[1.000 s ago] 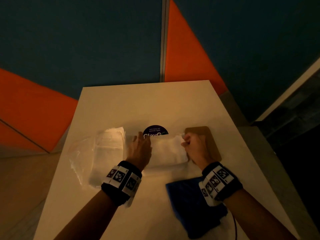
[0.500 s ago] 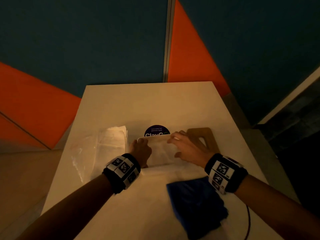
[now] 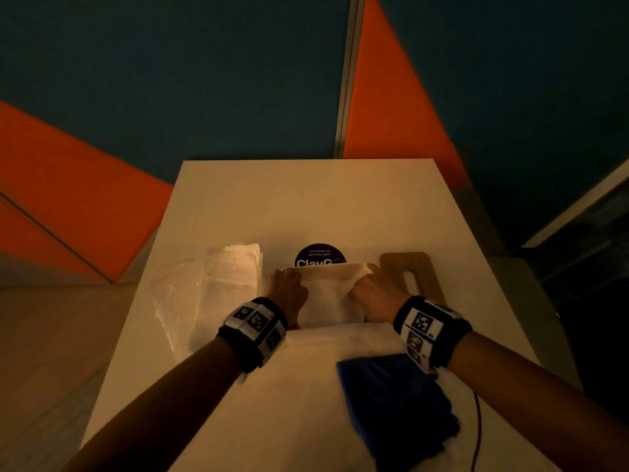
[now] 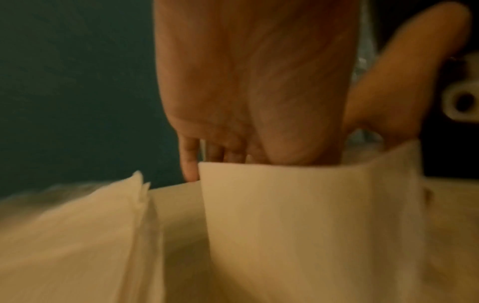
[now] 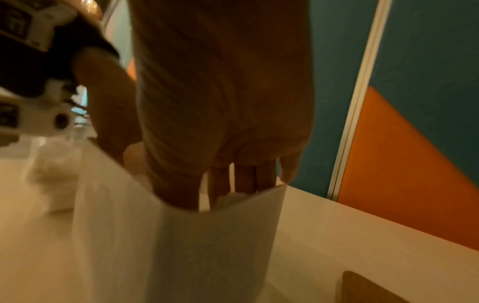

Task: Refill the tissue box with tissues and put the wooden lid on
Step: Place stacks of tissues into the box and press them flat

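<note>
I read this as the filling step: my left hand (image 3: 287,291) and right hand (image 3: 374,294) sit at opposite ends of the white tissue box (image 3: 326,330) on the desk (image 3: 306,206), fingers dipped inside its thin, stiff walls, pressing the soft folded tissues (image 3: 328,292) down; whether they pinch anything I cannot tell. Next, I judge, comes seating the stack level, then fetching the flat, round-cornered wooden lid (image 3: 413,274), slotted, just right of the box. A crinkled clear wrapper (image 3: 218,294) with spare tissues lies left of the box.
</note>
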Action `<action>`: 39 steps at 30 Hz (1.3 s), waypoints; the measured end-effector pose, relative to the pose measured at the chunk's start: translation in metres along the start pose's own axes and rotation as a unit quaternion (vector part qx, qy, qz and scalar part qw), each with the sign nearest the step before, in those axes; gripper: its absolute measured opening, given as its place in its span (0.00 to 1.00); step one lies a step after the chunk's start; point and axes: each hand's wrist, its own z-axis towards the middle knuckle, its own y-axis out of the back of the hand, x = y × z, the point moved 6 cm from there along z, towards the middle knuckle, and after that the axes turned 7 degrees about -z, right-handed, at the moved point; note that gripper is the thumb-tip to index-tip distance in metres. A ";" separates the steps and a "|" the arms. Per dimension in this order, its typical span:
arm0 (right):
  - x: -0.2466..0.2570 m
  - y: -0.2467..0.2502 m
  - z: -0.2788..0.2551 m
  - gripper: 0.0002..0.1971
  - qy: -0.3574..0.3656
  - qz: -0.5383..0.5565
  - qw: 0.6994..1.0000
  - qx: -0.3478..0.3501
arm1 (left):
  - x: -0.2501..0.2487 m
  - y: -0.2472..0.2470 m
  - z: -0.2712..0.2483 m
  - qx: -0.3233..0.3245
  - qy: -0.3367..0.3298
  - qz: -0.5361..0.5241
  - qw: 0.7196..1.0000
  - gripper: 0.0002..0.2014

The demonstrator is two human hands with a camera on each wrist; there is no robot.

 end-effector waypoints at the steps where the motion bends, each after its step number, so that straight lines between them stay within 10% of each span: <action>1: 0.000 0.001 -0.001 0.18 0.001 0.019 1.000 0.010 | 0.003 0.003 -0.005 -0.029 -0.008 -0.065 0.997 0.25; 6: 0.018 0.030 -0.016 0.22 0.020 0.073 0.997 0.005 | 0.064 0.015 -0.067 -0.339 0.113 -0.405 0.842 0.12; 8: 0.040 0.051 -0.024 0.22 0.056 0.088 0.995 -0.010 | 0.094 -0.012 -0.087 -0.328 0.219 -0.432 0.811 0.12; 13: 0.101 0.110 -0.018 0.16 0.161 0.152 0.973 -0.069 | 0.113 -0.081 -0.102 -0.121 0.345 -0.432 0.824 0.23; 22: 0.176 0.186 0.040 0.15 0.219 -0.064 0.968 -0.101 | 0.118 -0.088 -0.094 -0.119 0.386 -0.371 0.836 0.29; 39: 0.200 0.158 0.107 0.14 0.261 -0.250 0.923 -0.135 | 0.112 -0.086 -0.103 -0.179 0.396 -0.391 0.812 0.27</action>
